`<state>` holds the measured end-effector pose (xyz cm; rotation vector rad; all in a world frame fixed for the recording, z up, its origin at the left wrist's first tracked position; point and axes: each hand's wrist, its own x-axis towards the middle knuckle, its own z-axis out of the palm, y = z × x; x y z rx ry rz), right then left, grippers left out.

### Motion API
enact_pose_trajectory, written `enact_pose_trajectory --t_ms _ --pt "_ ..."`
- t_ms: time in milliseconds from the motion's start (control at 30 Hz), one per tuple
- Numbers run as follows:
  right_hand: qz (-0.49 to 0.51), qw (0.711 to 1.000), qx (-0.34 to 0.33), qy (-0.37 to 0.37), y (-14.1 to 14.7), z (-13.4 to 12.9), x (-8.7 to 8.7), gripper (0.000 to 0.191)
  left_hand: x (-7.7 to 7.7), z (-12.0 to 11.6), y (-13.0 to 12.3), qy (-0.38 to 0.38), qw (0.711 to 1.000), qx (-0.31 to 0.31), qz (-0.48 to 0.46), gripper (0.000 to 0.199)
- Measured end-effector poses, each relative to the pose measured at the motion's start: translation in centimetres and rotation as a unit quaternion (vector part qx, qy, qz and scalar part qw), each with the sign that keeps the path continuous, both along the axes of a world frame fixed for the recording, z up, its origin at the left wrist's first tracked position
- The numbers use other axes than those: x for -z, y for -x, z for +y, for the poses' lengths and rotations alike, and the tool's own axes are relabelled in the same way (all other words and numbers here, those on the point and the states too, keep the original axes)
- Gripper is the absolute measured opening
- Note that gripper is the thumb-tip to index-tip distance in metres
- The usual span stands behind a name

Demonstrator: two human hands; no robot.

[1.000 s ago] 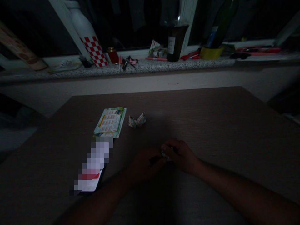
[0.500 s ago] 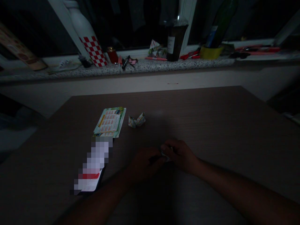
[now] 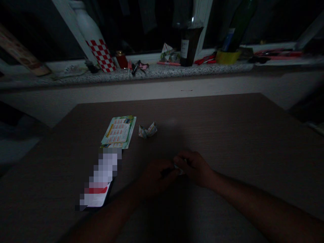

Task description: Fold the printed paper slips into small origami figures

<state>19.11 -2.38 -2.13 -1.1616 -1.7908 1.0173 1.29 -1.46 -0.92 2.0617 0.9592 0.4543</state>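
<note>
Over the dim wooden table, my left hand and my right hand meet at a small piece of folded paper. My right thumb and fingers pinch it, and the left fingers close on its near left side. Most of the paper is hidden by the fingers. Beyond my left hand lies a folded paper shape with two pointed, printed ends. To its left is a stack of printed calendar cards. A phone with a lit, blurred-out screen lies below the cards.
A granite sill runs behind the table. On it stand a red-and-white checked bottle, a small red jar, a dark labelled cup, a yellow tape roll and a green bottle.
</note>
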Motion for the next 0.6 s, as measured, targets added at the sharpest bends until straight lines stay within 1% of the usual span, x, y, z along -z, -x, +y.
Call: enact_pose_trajectory --t_ms 267,400,600 --pt "0.001 1.000 -0.002 -0.005 -0.06 0.01 0.18 0.031 -0.13 -0.02 -0.07 -0.007 1.000 -0.002 0.012 0.027" --pt "0.001 1.000 -0.006 -0.002 -0.07 0.00 0.06 0.031 -0.06 -0.05 -0.02 -0.002 1.000 0.009 0.001 0.027" --pt "-0.007 1.000 -0.002 0.007 -0.06 -0.02 0.07 0.031 0.01 -0.01 -0.05 0.001 1.000 0.007 -0.001 0.027"
